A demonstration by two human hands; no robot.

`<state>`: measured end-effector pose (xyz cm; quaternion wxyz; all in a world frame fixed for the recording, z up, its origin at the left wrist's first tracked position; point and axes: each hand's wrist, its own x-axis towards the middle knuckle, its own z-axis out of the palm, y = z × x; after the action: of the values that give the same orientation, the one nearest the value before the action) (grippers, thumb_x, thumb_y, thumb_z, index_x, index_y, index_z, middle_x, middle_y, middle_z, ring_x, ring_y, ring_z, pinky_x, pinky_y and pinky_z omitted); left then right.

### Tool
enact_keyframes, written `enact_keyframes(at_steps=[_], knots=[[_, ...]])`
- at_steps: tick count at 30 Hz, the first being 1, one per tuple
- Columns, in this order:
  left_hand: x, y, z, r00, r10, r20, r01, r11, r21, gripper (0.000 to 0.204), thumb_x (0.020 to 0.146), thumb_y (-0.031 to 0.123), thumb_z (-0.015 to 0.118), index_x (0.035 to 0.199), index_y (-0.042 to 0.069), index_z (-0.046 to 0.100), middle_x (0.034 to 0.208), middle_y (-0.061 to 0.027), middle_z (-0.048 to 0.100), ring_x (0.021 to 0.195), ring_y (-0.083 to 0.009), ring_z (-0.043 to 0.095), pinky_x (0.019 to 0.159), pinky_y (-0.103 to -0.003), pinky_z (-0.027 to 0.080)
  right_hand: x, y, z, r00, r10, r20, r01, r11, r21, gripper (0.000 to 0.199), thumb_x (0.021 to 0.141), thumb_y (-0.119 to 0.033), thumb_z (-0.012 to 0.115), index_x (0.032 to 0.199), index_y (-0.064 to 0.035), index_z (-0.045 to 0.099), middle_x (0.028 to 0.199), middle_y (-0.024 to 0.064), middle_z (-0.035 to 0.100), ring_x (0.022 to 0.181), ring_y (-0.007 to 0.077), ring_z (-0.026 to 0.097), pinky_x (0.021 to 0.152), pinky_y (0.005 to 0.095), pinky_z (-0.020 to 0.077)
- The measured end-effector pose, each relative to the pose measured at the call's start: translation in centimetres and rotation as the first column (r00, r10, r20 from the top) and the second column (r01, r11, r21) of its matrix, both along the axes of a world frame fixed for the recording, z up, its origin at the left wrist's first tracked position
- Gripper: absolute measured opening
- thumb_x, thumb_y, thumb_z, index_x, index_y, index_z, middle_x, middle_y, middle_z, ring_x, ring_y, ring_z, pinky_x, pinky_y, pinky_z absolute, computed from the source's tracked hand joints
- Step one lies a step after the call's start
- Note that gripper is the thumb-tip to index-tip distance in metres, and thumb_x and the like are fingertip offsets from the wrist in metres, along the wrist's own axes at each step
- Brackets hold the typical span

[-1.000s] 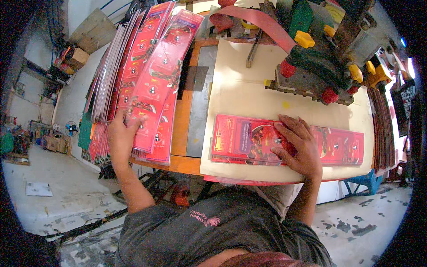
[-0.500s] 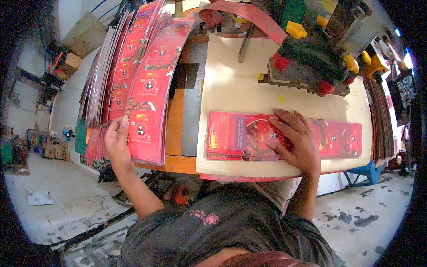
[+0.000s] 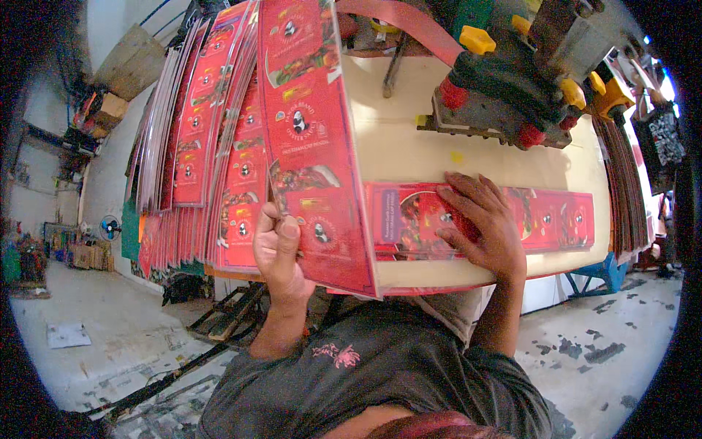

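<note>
We hold one long red printed card sheet [image 3: 314, 146] in our left hand [image 3: 278, 249], thumb and fingers clamped on its lower left edge, so the sheet stands lifted above the left part of the cream work table [image 3: 409, 146]. Its long axis runs away from us, from the near end just over the table's front edge, beside our wrist, up toward the far top of the view, leaning slightly leftward at the far end; the printed face is turned up toward us. Our right hand [image 3: 479, 223] lies flat, fingers spread and relaxed, pressing on a second red sheet [image 3: 556, 219] that rests on the table near its front edge. That sheet's long axis runs left to right, crosswise to the lifted one, and its left end passes under the lifted sheet. So we count two single sheets in hand or under hand. To the left stands a leaning stack of red sheets [image 3: 219, 154], too many and too tightly packed to count, their long axes also pointing away from us. Beyond the flat sheet sits one dark green machine [image 3: 512, 80] with yellow and red knobs; at the right table edge is another dense stack of sheets [image 3: 625, 183], edge-on.
</note>
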<state>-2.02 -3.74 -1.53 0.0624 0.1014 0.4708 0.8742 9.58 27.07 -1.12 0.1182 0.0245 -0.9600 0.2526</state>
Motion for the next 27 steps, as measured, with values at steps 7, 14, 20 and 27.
enact_keyframes(at_steps=[7, 14, 20, 27], knots=[[0.3, 2.1, 0.5, 0.984, 0.051, -0.173, -0.041, 0.997, 0.058, 0.035, 0.096, 0.015, 0.080, 0.115, 0.004, 0.052, 0.114, -0.0084, 0.068, 0.105, -0.0167, 0.068, 0.097, -0.039, 0.058, 0.1, 0.0, -0.1, 1.000, 0.001, -0.011, -0.001, 1.000, 0.003, 0.066, 0.086, -0.043, 0.077, 0.142, -0.0099, 0.066, 0.150, 0.0168, 0.060, 0.142, 0.0390, 0.053, 0.124, 0.0573, 0.0319], [-0.3, 2.9, 2.0, 0.922, -0.372, -0.110, 0.334, 0.905, -0.263, 0.063, 0.085, -0.002, 0.082, 0.142, -0.003, 0.055, 0.120, -0.0124, 0.073, 0.100, -0.0183, 0.073, 0.089, -0.036, 0.062, 0.2, 0.6, -0.7, 1.000, 0.010, -0.020, -0.010, 0.999, 0.032, 0.054, 0.091, -0.036, 0.070, 0.140, -0.0124, 0.066, 0.148, 0.0154, 0.061, 0.140, 0.0377, 0.054, 0.124, 0.0559, 0.0339], [-0.5, 4.7, 1.2, 0.978, -0.207, 0.013, 0.207, 0.978, -0.022, 0.045, 0.093, -0.002, 0.075, 0.135, 0.000, 0.058, 0.114, -0.0090, 0.073, 0.094, -0.0157, 0.073, 0.082, -0.034, 0.064, 0.3, 0.6, -1.0, 0.999, 0.011, -0.050, -0.009, 0.999, 0.034, 0.053, 0.091, -0.036, 0.071, 0.139, -0.0126, 0.067, 0.146, 0.0159, 0.062, 0.139, 0.0375, 0.055, 0.122, 0.0579, 0.0359], [-1.1, 4.3, -0.3, 0.980, -0.201, 0.010, 0.201, 0.979, -0.025, 0.039, 0.095, -0.002, 0.074, 0.131, 0.001, 0.059, 0.109, -0.0071, 0.073, 0.089, -0.0131, 0.073, 0.074, -0.031, 0.065, 0.3, 0.8, -1.1, 0.997, 0.034, -0.076, -0.032, 0.999, 0.025, 0.054, 0.091, -0.036, 0.071, 0.138, -0.0103, 0.067, 0.145, 0.0183, 0.062, 0.139, 0.0381, 0.055, 0.122, 0.0577, 0.0350]])
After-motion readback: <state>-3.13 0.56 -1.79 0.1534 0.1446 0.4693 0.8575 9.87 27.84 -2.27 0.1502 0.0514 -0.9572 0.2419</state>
